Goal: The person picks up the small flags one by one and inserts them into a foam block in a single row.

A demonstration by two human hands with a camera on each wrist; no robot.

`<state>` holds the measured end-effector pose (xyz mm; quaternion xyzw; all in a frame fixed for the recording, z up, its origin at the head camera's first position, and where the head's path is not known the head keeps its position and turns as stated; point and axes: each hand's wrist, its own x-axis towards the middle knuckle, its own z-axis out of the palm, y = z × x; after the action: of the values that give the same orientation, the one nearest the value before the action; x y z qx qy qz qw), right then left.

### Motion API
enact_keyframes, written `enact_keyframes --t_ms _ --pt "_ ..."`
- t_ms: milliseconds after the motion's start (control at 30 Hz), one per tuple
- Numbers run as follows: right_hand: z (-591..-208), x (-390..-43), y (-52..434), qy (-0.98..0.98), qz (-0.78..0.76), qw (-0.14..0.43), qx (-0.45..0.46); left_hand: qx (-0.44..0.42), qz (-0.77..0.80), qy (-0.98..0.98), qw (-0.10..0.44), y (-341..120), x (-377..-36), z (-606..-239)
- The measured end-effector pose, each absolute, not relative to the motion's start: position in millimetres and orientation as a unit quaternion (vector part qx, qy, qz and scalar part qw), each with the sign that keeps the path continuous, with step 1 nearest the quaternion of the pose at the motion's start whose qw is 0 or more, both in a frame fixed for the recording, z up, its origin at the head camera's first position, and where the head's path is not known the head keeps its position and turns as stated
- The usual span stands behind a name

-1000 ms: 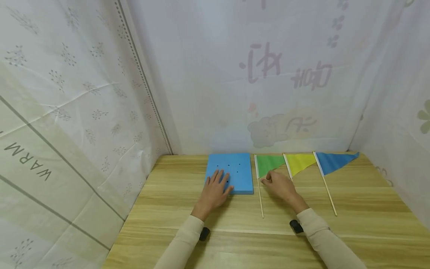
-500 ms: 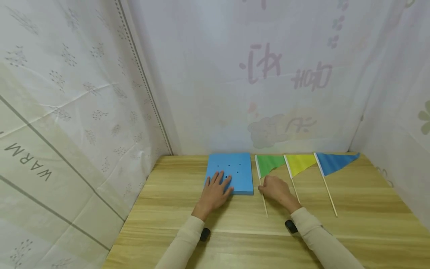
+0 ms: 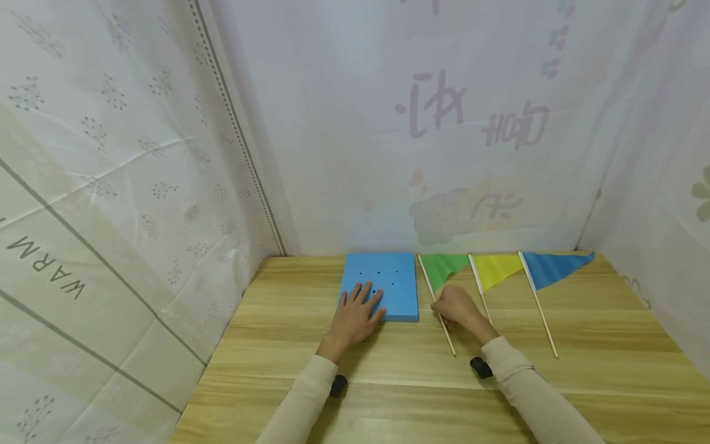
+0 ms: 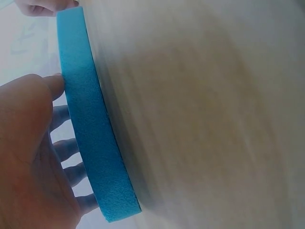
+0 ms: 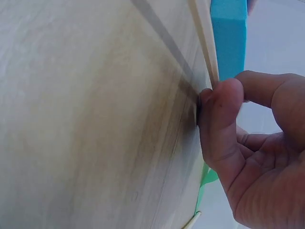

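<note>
A blue foam block with several small dark holes on top lies flat on the table. My left hand rests on its near left part with the fingers spread; in the left wrist view the block's side shows beneath those fingers. Just right of the block, my right hand pinches the wooden stick of a green pennant flag below its cloth. In the right wrist view the stick runs out from between thumb and fingers, slightly off the tabletop at that end.
Right of the green flag lie a yellow pennant flag and a blue pennant flag, the yellow one's stick partly hidden by my right hand. The wooden table ends at a patterned curtain behind and at both sides.
My right hand has moved down from beside the green flag's cloth and taken hold of its stick. The stick's lower end has swung to the right. My left hand stays on the block.
</note>
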<state>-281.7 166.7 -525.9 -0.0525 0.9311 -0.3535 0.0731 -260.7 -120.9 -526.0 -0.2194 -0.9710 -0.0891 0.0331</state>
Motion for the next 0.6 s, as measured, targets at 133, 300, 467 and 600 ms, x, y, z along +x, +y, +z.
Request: enact_keyframes --t_ms 133,300,467,600 --pt "-526.2 -282.5 168.1 0.925 -0.367 0.081 -0.045 -0.217 -0.084 -0.972 0.032 -120.1 -261.9 -526.5" --pt "-525.0 -283.3 169.8 0.923 -0.373 0.090 -0.033 -0.215 -0.093 -0.972 0.021 -119.2 -261.5 -525.7" --pt "-521.6 -282.4 170.9 0.925 -0.367 0.087 -0.042 -0.212 -0.091 -0.973 0.011 -119.5 -262.0 -528.3" --pt "-516.3 -280.9 170.2 0.928 -0.362 0.078 -0.047 -0.209 -0.089 -0.974 0.008 -119.9 -262.6 -530.7"
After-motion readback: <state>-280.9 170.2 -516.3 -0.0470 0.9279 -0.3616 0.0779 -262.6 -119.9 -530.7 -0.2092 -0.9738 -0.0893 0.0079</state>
